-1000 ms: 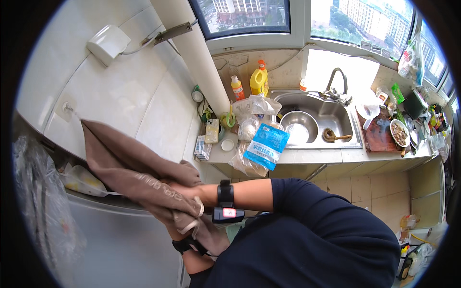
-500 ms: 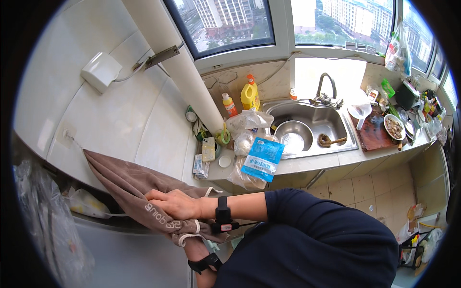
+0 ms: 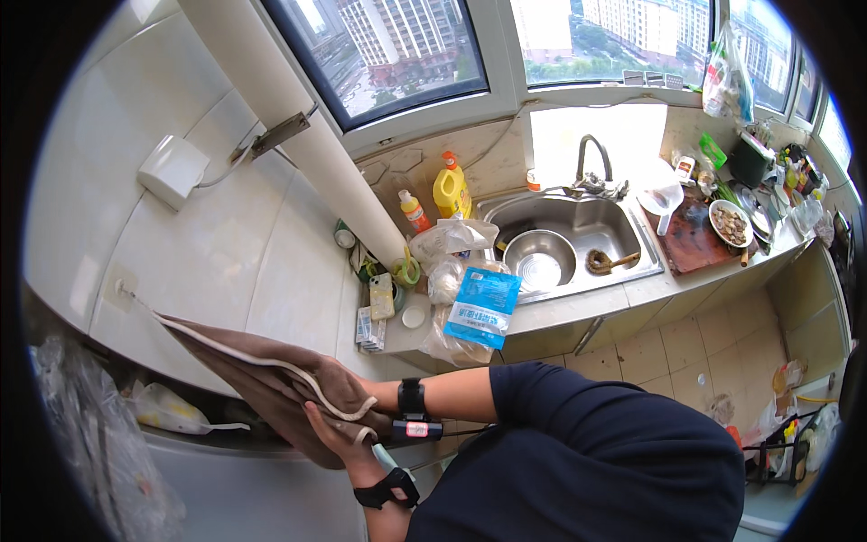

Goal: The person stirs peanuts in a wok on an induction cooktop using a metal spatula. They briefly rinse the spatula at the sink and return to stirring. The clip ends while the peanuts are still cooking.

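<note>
A brown towel (image 3: 262, 379) with a pale edge hangs from a wall hook (image 3: 122, 287) at the left and is drawn out toward me. My left hand (image 3: 336, 437) grips the towel's loose end from below, its fingers lying against the cloth. My right hand (image 3: 368, 388) is tucked into the folds just above it, and its fingers are mostly hidden by the cloth. Both wrists wear black straps, and a small dark device (image 3: 417, 431) sits by the right one.
Beyond my arms, a counter holds a blue packet (image 3: 484, 303) on plastic bags, a phone (image 3: 381, 296) and a yellow bottle (image 3: 452, 191). A metal basin (image 3: 540, 257) stands in the sink (image 3: 623, 217). Farther right are a cutting board (image 3: 691, 239) and a plate of food (image 3: 730, 224).
My right hand has gone from lying on top of the towel to inside its folds. My left hand has come out from beneath onto the cloth. The view has shifted slightly.
</note>
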Motion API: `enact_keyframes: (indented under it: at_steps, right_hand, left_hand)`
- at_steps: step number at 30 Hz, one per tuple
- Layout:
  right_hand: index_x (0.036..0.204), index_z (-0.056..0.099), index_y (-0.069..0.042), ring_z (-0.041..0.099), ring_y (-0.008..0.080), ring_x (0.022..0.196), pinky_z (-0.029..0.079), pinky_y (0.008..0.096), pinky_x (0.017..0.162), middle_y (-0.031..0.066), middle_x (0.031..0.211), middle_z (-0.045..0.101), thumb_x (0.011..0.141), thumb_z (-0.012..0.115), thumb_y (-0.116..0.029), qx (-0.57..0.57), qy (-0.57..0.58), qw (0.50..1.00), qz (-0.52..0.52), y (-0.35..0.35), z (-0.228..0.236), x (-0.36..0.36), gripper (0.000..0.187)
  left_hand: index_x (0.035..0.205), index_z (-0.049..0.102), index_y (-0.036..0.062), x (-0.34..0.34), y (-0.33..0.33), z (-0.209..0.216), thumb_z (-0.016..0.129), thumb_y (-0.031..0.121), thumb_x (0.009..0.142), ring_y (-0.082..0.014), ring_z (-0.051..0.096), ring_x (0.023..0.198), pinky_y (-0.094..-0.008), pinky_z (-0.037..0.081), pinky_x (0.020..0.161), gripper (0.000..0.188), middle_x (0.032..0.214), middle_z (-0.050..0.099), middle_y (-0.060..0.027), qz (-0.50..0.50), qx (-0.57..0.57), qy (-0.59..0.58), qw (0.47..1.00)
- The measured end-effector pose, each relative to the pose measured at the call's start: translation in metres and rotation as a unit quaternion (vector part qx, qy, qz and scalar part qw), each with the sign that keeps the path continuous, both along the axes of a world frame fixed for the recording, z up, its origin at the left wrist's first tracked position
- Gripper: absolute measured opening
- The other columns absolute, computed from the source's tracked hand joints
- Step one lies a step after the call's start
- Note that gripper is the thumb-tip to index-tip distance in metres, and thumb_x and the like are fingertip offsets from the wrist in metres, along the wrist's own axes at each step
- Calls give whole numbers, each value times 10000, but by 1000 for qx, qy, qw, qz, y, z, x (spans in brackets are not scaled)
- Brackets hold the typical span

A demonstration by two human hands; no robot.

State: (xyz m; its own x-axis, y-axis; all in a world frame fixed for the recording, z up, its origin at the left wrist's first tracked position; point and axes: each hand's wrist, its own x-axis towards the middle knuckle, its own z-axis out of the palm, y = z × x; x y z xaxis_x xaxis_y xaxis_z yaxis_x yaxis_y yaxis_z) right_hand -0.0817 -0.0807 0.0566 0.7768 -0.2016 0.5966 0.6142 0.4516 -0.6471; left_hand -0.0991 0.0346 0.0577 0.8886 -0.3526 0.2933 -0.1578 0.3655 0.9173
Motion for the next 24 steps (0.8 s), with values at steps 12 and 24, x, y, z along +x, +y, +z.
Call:
enact_keyframes:
  at_steps: [12, 24]
  right_hand:
    - [1168, 638, -4, 663, 130, 857, 558, 298, 694, 59, 940, 687, 1012, 648, -149, -21, 39, 999, 22, 34, 2, -10, 213]
    - [1454, 548, -23, 575, 276, 1275, 431, 360, 1094, 188, 1384, 626, 1083, 476, -334, -228, 61, 966, 108, -55, -4, -149, 490]
  left_hand:
    - [1575, 317, 23, -12, 20, 3, 431, 422, 1092, -323, 453, 1391, -419, 372, 1170, 637, 1565, 391, -223, 84, 117, -45, 989]
    - [1551, 351, -5, 1, 17, -14, 446, 380, 1087, -328, 474, 1366, -419, 389, 1153, 610, 1542, 425, -230, 166, 130, -40, 977]
